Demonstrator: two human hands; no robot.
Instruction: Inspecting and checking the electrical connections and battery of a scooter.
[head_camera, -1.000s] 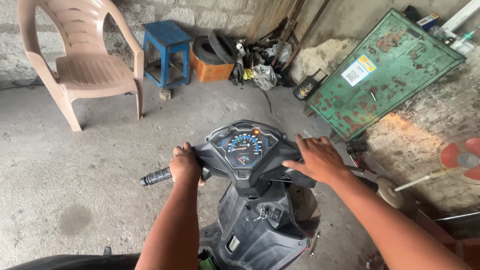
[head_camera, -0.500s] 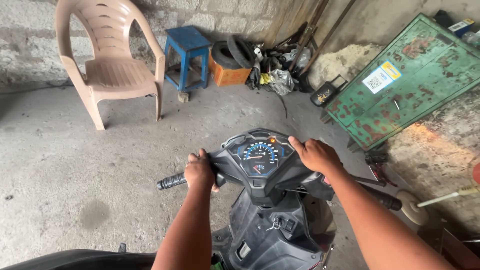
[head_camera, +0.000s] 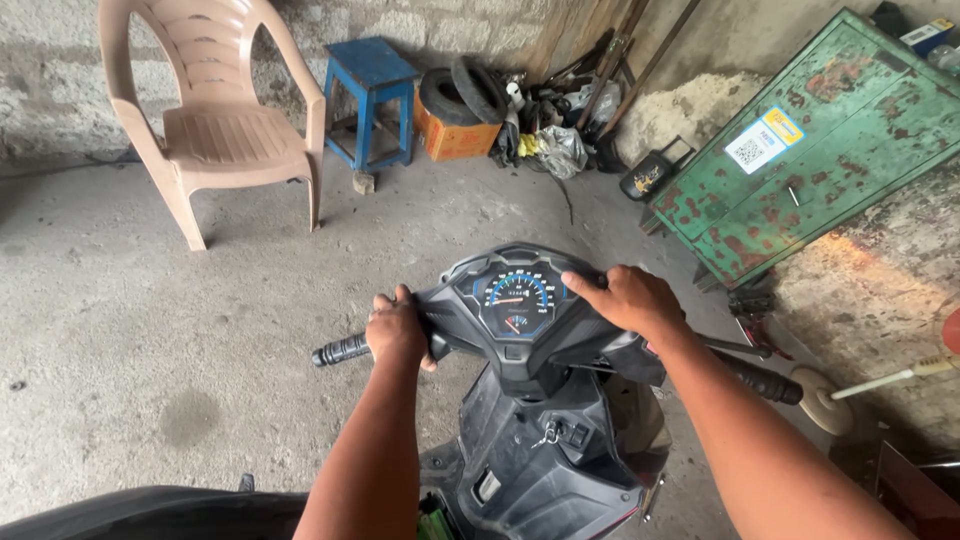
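Observation:
I am looking down on a black scooter (head_camera: 540, 440) with a round speedometer dial (head_camera: 515, 298) in its handlebar panel. My left hand (head_camera: 397, 327) is wrapped around the left side of the handlebar, just inboard of the black rubber grip (head_camera: 340, 351). My right hand (head_camera: 630, 298) lies on top of the panel's right edge with the fingers stretched toward the dial. The right grip (head_camera: 768, 381) sticks out bare beyond my forearm. A key hangs in the lock below the panel (head_camera: 546, 434).
A beige plastic chair (head_camera: 215, 125) and a blue stool (head_camera: 372, 95) stand by the back wall, next to tyres (head_camera: 465, 92), an orange box and tools. A rusty green metal cabinet (head_camera: 800, 150) lies at the right. The floor is concrete (head_camera: 150, 350).
The view has shifted, so the scooter's panel and my hands sit lower and further right in the frame. My right hand has slid inward onto the panel top; my left stays on the bar.

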